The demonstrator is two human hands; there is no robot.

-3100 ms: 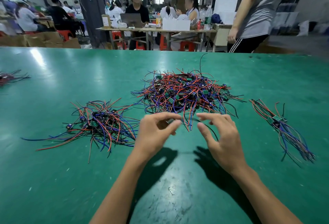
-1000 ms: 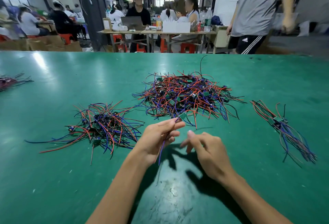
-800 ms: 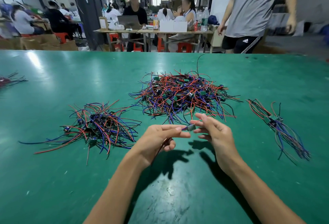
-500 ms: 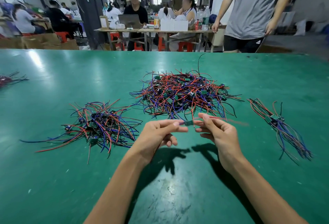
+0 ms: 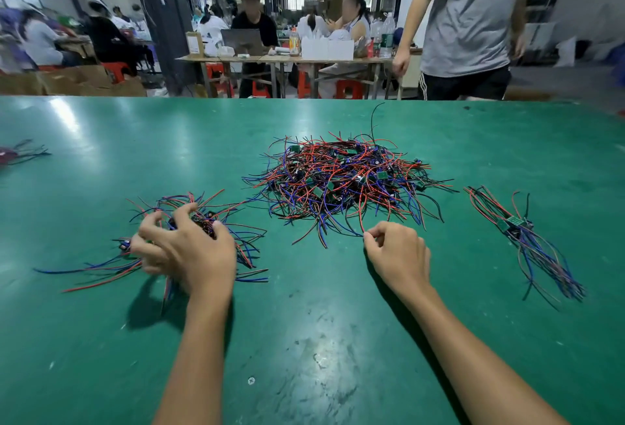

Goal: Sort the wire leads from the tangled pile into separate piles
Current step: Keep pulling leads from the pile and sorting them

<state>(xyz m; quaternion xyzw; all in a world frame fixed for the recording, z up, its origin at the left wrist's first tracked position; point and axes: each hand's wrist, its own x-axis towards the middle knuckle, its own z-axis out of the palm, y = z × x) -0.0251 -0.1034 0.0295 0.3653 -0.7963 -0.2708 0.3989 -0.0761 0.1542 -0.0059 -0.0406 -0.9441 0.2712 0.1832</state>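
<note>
Green surface (image 5: 321, 340) viewed from head cam, w/ three wire groups laid across it. Centre, far of the hands: tangled pile (image 5: 341, 181) of red, blue and black leads w/ small green boards mixed in; one black lead is seen sticking up at its far edge. Left, nearer: left pile (image 5: 236, 221), smaller and looser, leads fanned out toward the left and near side. Right, well apart from the others: right pile (image 5: 527, 242), a slim bundle laid diagonally, far-left to near-right, w/ a green board near its middle.

Left hand (image 5: 184, 252) is held over the left pile, palm down, fingers (image 5: 184, 213) spread and curved, tips down among the leads; hand is motion-blurred, so whether a lead is held cannot be told. Right hand (image 5: 397, 255) is placed at the near edge of the tangled pile, fingers curled in, thumb and forefinger pressed together at the end of a red lead (image 5: 361, 218) that runs back into the pile; contact looks like a pinch, though detail is small.

Far left edge: a few dark leads (image 5: 20, 154), partly cut off by the frame. Beyond the surface: standing person (image 5: 466, 18) in grey shirt, and seated people at a far table (image 5: 287, 59).
</note>
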